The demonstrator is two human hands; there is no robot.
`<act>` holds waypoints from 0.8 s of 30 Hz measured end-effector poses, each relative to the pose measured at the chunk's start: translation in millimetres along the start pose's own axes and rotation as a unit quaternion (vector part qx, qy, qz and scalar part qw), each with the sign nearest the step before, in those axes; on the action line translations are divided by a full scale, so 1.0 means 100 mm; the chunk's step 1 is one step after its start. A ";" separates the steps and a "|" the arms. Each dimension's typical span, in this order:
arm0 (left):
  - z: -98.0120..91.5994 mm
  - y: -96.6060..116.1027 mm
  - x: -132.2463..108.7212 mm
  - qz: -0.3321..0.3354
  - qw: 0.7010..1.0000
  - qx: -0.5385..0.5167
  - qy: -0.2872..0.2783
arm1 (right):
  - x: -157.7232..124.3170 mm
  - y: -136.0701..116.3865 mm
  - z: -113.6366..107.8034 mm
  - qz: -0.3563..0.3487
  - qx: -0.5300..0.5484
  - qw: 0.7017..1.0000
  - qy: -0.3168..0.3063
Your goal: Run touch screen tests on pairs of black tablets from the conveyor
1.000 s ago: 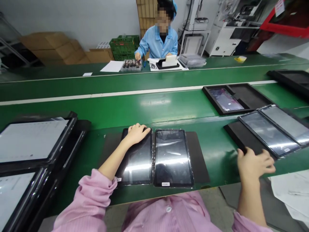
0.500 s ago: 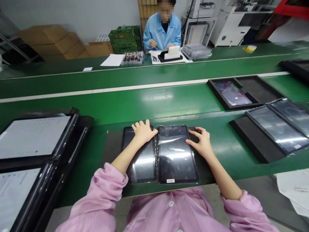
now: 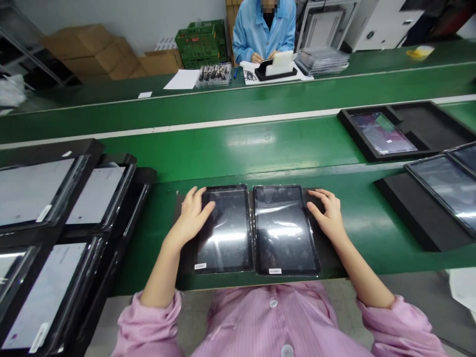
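Two black tablets lie side by side on a dark mat (image 3: 329, 253) at the near edge of the green bench. My left hand (image 3: 191, 218) rests on the upper left corner of the left tablet (image 3: 226, 233), fingers spread flat. My right hand (image 3: 327, 213) lies at the upper right edge of the right tablet (image 3: 284, 230), fingers apart and touching the tablet and mat. Neither hand holds anything. Both tablets are wrapped in glossy film with a small white label at the bottom.
Stacked black trays with screens (image 3: 55, 223) fill the left. More trays with panels (image 3: 439, 198) sit at the right, and a black tray (image 3: 394, 131) lies on the belt. A person in blue (image 3: 264, 29) works across the belt beside boxes and green crates.
My right hand came from the tray at the right to the right tablet's edge. My left hand slid from the top of the left tablet to its left corner. The view shifted.
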State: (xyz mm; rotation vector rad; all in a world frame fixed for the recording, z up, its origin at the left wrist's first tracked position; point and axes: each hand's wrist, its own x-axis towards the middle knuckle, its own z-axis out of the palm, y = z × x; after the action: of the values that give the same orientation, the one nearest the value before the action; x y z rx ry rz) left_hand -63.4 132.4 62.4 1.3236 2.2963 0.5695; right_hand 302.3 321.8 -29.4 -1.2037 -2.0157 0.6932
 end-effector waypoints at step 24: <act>0.13 -0.43 -0.27 0.034 0.997 0.017 0.067 | -0.40 -0.25 -0.18 -0.194 -0.030 0.968 -0.156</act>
State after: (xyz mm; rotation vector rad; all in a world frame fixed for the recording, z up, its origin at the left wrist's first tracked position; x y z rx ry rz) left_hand -73.9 90.5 32.2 1.4237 2.3840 0.6638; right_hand 316.6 277.2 -10.7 -0.7254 -2.4559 0.6565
